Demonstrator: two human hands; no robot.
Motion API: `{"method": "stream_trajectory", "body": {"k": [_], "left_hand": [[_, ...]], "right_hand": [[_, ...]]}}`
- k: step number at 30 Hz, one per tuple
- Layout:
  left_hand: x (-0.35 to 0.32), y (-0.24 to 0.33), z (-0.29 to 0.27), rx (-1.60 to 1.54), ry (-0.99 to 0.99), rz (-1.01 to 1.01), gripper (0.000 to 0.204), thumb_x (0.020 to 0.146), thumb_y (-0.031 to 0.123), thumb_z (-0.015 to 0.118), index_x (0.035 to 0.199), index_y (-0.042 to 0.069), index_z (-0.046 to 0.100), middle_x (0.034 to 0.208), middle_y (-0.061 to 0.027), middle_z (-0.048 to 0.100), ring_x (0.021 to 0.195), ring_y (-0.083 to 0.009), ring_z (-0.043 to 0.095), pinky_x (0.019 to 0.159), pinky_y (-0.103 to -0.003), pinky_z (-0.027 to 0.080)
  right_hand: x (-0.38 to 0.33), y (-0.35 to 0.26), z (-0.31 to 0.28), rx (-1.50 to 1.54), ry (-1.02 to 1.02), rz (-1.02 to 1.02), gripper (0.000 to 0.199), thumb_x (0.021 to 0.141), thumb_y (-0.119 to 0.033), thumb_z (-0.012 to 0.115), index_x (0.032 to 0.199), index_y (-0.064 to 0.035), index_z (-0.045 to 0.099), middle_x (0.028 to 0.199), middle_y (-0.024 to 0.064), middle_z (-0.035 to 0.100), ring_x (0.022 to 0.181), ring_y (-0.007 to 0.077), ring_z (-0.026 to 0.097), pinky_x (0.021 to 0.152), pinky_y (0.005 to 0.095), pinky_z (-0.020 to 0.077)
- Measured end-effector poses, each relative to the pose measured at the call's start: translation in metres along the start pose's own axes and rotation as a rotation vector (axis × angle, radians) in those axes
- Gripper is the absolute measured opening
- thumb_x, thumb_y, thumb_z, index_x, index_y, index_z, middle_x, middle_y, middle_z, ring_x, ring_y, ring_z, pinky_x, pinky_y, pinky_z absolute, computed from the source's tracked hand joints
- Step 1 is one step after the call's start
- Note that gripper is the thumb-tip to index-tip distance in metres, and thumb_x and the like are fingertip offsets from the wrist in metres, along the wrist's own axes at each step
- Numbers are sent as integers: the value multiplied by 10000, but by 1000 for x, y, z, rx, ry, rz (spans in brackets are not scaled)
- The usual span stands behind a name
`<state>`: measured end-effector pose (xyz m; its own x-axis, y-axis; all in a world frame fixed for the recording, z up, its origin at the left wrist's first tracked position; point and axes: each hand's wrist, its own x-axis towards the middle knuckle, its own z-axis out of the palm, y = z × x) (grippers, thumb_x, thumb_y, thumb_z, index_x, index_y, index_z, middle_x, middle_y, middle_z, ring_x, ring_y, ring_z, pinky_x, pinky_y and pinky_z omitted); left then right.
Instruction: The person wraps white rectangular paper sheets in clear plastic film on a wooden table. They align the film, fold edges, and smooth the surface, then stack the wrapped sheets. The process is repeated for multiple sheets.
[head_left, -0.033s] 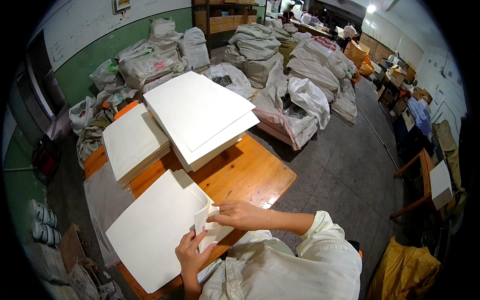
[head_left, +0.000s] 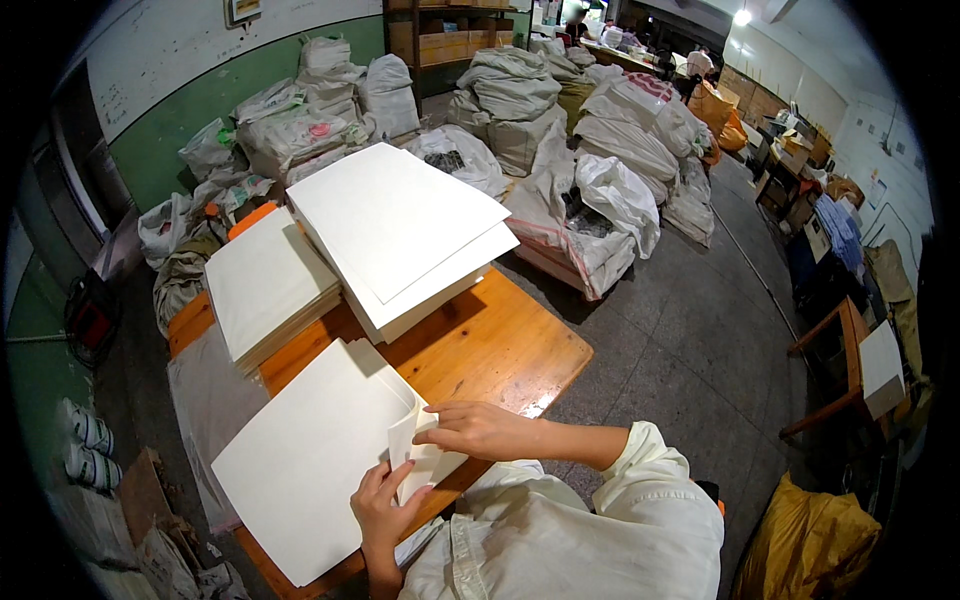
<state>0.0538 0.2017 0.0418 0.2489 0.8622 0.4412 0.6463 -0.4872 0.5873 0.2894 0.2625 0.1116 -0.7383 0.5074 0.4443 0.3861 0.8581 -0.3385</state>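
A stack of large white paper sheets lies at the near side of a wooden table, its right edge curled up. My left hand pinches that raised edge, thumb on one side and fingers on the other. From the right, my right hand reaches over with fingers stretched and a little apart. Its fingertips touch the lifted sheets, and its thumb is mostly hidden. Behind stand a taller stack of white sheets with its top sheets askew, and a lower cream-edged stack to its left.
The wooden table has a rounded right corner. Stuffed white sacks fill the floor beyond, with an open sack close behind the table. A wooden chair stands at right, above a yellow bag. Cans sit at left.
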Motion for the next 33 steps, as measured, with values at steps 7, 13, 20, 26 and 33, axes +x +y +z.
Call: {"method": "stream_trajectory", "body": {"k": [7,13,20,26,33], "left_hand": [[-2,-8,5,-19,69,21,336,708,122,764,1037,145,701,876,-79,623,722,-255,611,590,-354,493],[-1,1,4,-33,202,-87,335,789,-10,618,1090,115,699,918,-118,624,674,-266,610,561,-347,485],[-3,-3,6,-33,40,-2,359,724,59,674,1068,151,718,1081,-126,639,808,-260,662,675,-341,546],[0,0,2,9,31,39,475,596,261,852,1041,170,715,1094,-101,645,869,-246,657,717,-340,555],[0,2,0,-82,9,-42,496,580,199,865,1044,114,712,1072,-129,643,920,-294,652,764,-369,542]], "right_hand": [[1,-3,-5,-8,-97,70,518,847,-92,515,1362,-87,460,922,103,622,933,304,619,1041,439,416],[7,-5,-6,-92,75,-77,494,822,-110,527,1316,-101,518,956,102,637,936,272,636,1035,423,423],[-10,2,5,-27,-218,3,325,806,-90,538,1113,-27,623,1002,164,659,1041,322,630,932,383,495],[-6,2,4,47,-164,59,301,802,-97,545,1087,-22,610,992,198,641,1073,341,612,902,394,508],[-2,0,0,61,-150,58,263,809,-96,538,1053,-23,600,975,189,633,1072,347,609,932,401,491]]}}
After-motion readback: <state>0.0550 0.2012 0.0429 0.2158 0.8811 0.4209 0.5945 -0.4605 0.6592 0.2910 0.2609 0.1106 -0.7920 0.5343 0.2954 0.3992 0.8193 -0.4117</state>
